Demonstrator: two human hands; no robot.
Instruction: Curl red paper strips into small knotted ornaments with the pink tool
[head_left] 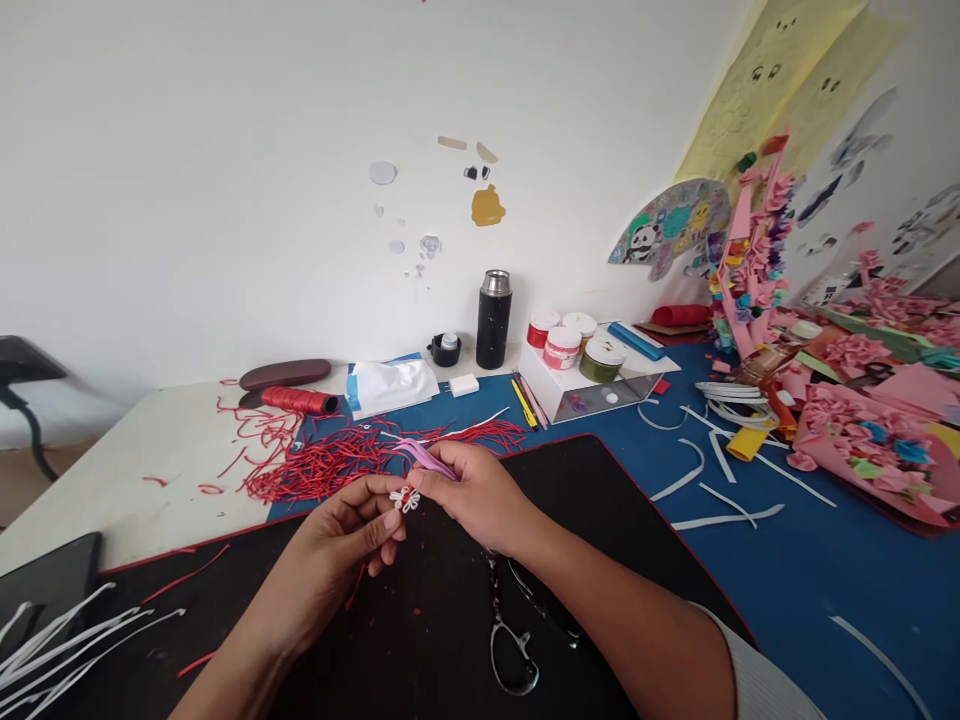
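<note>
The left hand (352, 535) is pinching a small white looped flower (405, 499) with a red centre, while the right hand (484, 495), just beside it, is holding a purple tool (431, 459). Beyond the hands, red cords (330, 466) are lying heaped; below the right hand, scissors (495, 598) are resting on a black mat (592, 505).
</note>
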